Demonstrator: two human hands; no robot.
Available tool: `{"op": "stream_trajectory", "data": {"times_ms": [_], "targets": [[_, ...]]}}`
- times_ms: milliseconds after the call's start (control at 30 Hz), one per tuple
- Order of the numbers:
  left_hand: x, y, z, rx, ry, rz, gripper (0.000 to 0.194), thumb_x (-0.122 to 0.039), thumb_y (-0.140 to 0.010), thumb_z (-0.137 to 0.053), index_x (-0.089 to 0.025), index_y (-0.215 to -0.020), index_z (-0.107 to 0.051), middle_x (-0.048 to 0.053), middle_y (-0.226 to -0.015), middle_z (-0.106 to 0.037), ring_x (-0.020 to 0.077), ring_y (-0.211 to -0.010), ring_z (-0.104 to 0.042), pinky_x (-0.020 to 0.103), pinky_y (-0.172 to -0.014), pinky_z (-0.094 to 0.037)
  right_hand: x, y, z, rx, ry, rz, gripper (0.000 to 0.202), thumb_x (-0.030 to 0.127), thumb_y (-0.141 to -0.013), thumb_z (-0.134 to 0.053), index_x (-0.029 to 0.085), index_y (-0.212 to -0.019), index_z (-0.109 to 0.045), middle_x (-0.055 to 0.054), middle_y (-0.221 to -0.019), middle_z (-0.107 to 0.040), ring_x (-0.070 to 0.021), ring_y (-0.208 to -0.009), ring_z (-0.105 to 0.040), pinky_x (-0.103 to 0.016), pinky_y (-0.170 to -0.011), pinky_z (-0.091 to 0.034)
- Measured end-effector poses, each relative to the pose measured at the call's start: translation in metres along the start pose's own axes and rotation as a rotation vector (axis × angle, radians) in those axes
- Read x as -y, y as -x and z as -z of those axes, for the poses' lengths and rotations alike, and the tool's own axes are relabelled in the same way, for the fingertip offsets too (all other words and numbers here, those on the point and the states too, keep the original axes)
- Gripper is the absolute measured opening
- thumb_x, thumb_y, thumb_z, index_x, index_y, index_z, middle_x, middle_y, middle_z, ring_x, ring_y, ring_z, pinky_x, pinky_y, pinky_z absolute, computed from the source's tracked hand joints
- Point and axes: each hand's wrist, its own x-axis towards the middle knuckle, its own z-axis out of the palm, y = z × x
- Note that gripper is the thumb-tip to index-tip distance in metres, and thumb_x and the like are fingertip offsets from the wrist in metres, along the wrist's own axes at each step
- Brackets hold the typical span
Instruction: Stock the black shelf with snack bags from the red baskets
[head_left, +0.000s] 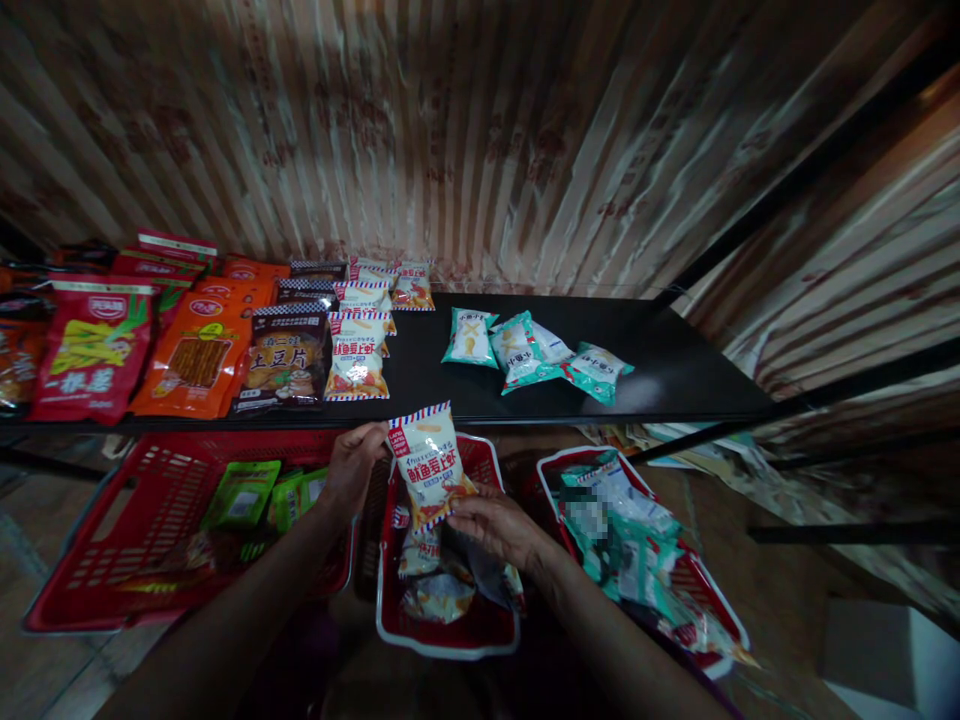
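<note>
A white snack bag with red lettering and a striped edge (433,465) is held between both hands, slightly tilted, over the middle red basket (450,645). My left hand (356,462) pinches its upper left corner. My right hand (495,522) grips its lower right corner. More bags of this kind (442,597) lie in the basket below. On the black shelf (420,385), matching white bags (357,355) stand in a row, beside brown potato chip bags (281,355). Several teal and white bags (517,352) lie loosely farther right on the shelf.
Orange bags (199,350) and red bags (97,345) line the shelf's left part. A wide red basket (82,590) with green packets is below left. Another red basket (724,620) with teal bags is at right. Dark metal bars (810,160) cross the right side.
</note>
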Motion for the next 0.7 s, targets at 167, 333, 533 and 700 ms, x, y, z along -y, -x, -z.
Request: {"op": "stream_trajectory", "data": {"times_ms": [167, 333, 533, 700], "targets": [[-0.0042, 0.0016, -0.0016, -0.028, -0.015, -0.03, 0.02, -0.031, -0.066, -0.065, -0.015, -0.055, -0.06, -0.002, -0.054, -0.06, 0.0111, -0.055, -0.055, 0.021, -0.057, -0.043, -0.0015, -0.0015, -0.0018, 0.025, -0.004, 0.001, 0.029, 0.01, -0.051, -0.076, 0.01, -0.078, -0.066, -0.004, -0.078, -0.069, -0.012, -0.071, -0.066, -0.021, -0.069, -0.054], [-0.0059, 0.0032, 0.0003, 0.008, -0.01, -0.007, 0.02, -0.031, -0.068, -0.064, -0.015, -0.057, -0.06, -0.001, -0.057, -0.061, 0.0111, -0.055, -0.054, 0.022, -0.059, -0.045, -0.003, -0.0033, -0.0013, 0.026, -0.005, 0.024, 0.028, 0.01, -0.051, -0.077, 0.011, -0.077, -0.066, -0.003, -0.078, -0.07, -0.0121, -0.071, -0.066, -0.022, -0.071, -0.055], [-0.0052, 0.0027, 0.0029, 0.035, 0.027, 0.059, 0.016, -0.033, -0.067, -0.066, -0.017, -0.062, -0.063, -0.002, -0.058, -0.063, 0.0125, -0.056, -0.057, 0.024, -0.06, -0.046, -0.0031, -0.0051, 0.0009, 0.036, -0.003, 0.023, 0.027, 0.012, -0.051, -0.079, 0.011, -0.076, -0.067, -0.003, -0.08, -0.07, -0.0121, -0.072, -0.066, -0.021, -0.071, -0.055], [-0.0023, 0.0014, 0.0036, 0.019, 0.025, 0.048, 0.018, -0.035, -0.065, -0.069, -0.017, -0.061, -0.064, -0.001, -0.057, -0.064, 0.014, -0.057, -0.059, 0.024, -0.06, -0.047, -0.0031, -0.005, 0.0025, 0.04, 0.004, 0.015, 0.027, 0.011, -0.052, -0.078, 0.011, -0.076, -0.066, -0.004, -0.079, -0.07, -0.0121, -0.071, -0.066, -0.024, -0.074, -0.054]]}}
